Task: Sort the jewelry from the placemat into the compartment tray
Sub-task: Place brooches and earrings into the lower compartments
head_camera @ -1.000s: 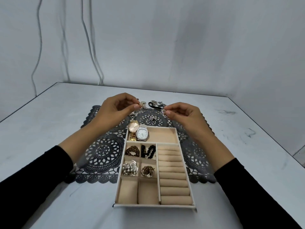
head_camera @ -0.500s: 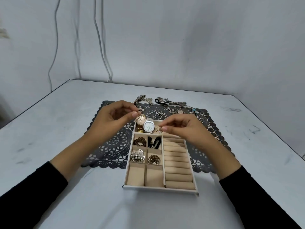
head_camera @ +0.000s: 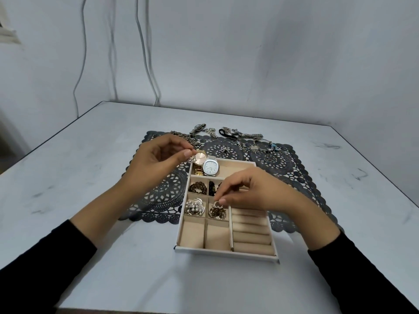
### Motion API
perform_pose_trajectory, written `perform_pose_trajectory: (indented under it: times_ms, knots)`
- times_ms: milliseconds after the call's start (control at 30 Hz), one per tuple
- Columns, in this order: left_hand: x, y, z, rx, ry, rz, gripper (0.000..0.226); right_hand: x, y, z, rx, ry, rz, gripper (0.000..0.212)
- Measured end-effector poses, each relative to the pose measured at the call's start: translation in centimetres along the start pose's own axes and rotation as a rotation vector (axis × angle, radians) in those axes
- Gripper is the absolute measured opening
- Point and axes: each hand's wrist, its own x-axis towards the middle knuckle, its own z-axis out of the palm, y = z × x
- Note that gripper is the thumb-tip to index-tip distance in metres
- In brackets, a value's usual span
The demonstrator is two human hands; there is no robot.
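A beige compartment tray [head_camera: 226, 251] lies on the near part of a black lace placemat [head_camera: 158, 196]. My left hand [head_camera: 158, 159] hovers over the tray's far left corner and pinches a small sparkly earring [head_camera: 192, 158]. My right hand [head_camera: 247, 189] is low over the tray and pinches a small silver piece [head_camera: 218, 203] just above the compartment of gold earrings [head_camera: 217, 211]. Two watches [head_camera: 205, 164] fill the tray's far compartment. Loose bracelets, rings and chains [head_camera: 247, 138] lie along the placemat's far edge.
Other tray compartments hold a brown bracelet [head_camera: 197, 187], black beads [head_camera: 212, 188] and pearl brooches [head_camera: 194, 207]; the two nearest small compartments [head_camera: 205, 234] are bare, as are the ring rolls [head_camera: 251, 234] on the right. The grey table [head_camera: 90, 177] meets a wall with hanging cables [head_camera: 145, 53].
My right hand has come down and toward me, from the tray's far end to the gold-earring compartment. My left hand stays near the tray's far left corner with its earring.
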Motion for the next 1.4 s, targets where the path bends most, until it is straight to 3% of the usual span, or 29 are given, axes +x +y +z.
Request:
perform_pose_trajectory:
  times_ms: [433,800,933,1100,1267,1400]
  knots:
    - [-0.1,0.0,0.2,0.005,-0.028,0.008,0.01,0.4,0.1,0.8,-0.253,0.026,-0.139,0.011]
    - [-0.2,0.0,0.2,0.006,-0.021,0.0,0.01,0.0,-0.2,0.3,-0.164,0.036,-0.09,0.017]
    - [-0.2,0.1,0.2,-0.01,-0.017,-0.005,0.011,-0.7,0.0,-0.6,0.123,0.165,0.006,0.02]
    - [-0.3,0.3,0.2,-0.031,-0.013,-0.011,0.012,-1.3,1.4,-1.6,0.247,0.406,0.081,0.019]
    - [-0.4,0.5,0.3,-0.043,-0.02,-0.01,0.012,-2.2,3.9,-2.0,0.019,0.724,0.181,0.018]
    - [-0.6,0.7,0.5,-0.042,-0.04,-0.002,0.01,-3.3,5.3,-1.7,-0.204,0.745,0.256,0.025]
